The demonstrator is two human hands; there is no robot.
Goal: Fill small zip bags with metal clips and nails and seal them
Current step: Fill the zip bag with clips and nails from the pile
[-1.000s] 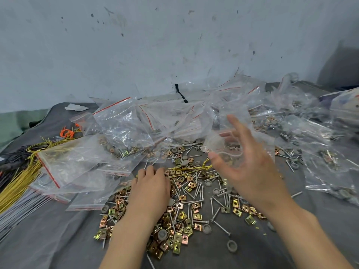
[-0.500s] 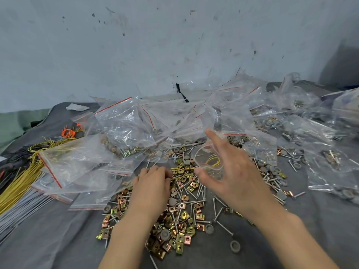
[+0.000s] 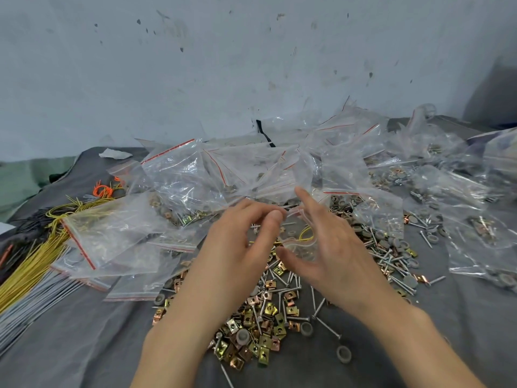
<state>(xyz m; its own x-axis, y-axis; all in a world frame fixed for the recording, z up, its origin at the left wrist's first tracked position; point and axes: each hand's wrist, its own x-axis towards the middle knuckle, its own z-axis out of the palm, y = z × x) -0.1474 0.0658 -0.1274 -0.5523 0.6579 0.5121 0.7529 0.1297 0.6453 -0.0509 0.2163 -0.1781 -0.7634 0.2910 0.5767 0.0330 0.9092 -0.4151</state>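
Between the two grips, above the loose hardware, was the small zip bag: clear, crumpled, mouth toward the left side. The left-hand grip was narrow, with fingers curled and thumb and forefinger pinching the bag's top edge. The right-hand grip was wide, with fingers spread and mostly straight, index pointing up and thumb out low. The bag lay against those fingers, not clamped. A yellow loop showed through the plastic; couldn't tell whether it was inside the bag or behind it.

Right under both grips and nearer the person lay the pile of metal clips, brass and copper coloured, mixed with nails. More nails and grey round caps were scattered to the right of the right-hand grip. Just beyond the grips was a heap of filled zip bags, running off to the far right. Left of the left-hand grip were flat, near-empty bags with red seal strips, overlapping. Further left were a yellow wire bundle, grey rods beside it and orange ties behind. All of it sat on a surface covered in dark grey cloth. A scuffed pale wall stood behind the heap.
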